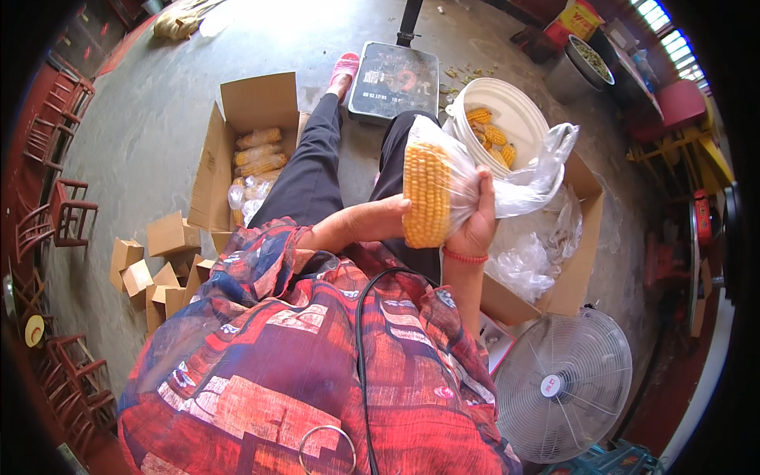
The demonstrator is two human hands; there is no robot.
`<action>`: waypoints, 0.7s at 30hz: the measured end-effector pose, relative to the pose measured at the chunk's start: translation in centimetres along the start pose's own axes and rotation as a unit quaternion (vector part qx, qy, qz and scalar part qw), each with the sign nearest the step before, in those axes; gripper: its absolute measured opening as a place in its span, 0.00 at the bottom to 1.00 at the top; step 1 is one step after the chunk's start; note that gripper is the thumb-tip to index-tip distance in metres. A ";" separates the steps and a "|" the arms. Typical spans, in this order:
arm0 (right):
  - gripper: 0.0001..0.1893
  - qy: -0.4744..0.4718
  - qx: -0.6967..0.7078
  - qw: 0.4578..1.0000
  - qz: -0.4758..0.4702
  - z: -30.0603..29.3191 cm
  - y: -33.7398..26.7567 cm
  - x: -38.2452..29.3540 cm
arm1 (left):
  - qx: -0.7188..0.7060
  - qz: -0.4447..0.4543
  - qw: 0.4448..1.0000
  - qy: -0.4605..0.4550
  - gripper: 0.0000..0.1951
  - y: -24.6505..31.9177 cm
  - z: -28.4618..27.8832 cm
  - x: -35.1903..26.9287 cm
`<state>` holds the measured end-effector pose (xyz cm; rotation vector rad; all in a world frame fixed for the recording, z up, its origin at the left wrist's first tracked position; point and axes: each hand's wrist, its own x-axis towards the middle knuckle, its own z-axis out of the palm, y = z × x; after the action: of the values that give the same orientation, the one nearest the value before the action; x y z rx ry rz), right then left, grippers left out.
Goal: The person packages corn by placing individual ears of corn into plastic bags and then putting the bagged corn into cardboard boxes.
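Observation:
My right hand (477,222), with a red beaded bracelet at the wrist, is closed around the gathered neck of a clear plastic bag (462,169). Yellow corn on the cob (427,199) fills the closed end of this bag, held up in front of my lap. At the corn's left edge rests the thumb of my left hand (386,212); its fingers are hidden behind the corn. The bag's loose, twisted tail trails to the right, over the rim of a white plastic bucket (541,119). Inside the bucket lie several bare corn cobs (496,136).
On the left, an open cardboard box (258,101) holds bagged corn (259,148), with small cartons (172,233) nearby. A platform scale (392,83) stands ahead. To the right are a cardboard box (585,255) containing plastic bags (522,267) and a round fan (564,415). A black cable (360,338) crosses my shirt.

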<state>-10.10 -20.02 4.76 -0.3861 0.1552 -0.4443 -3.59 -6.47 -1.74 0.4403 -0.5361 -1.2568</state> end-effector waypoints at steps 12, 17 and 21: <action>0.10 0.041 -0.036 0.998 -0.024 -3.7 2.2 1.0 | -0.006 0.038 0.984 0.173 0.28 1.1 1.0 -0.3; 0.11 0.065 -0.042 0.995 -0.060 -7.0 1.0 1.6 | 0.085 0.050 0.965 0.242 0.21 1.6 0.1 0.0; 0.13 0.110 -0.029 0.991 -0.075 -9.6 -0.1 2.1 | 0.097 0.059 0.944 0.311 0.19 2.4 -1.1 -0.3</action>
<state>-10.47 -24.19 -4.16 -0.4067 0.3568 -0.6312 -1.17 -5.50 -1.20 0.9170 -0.1397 -0.8843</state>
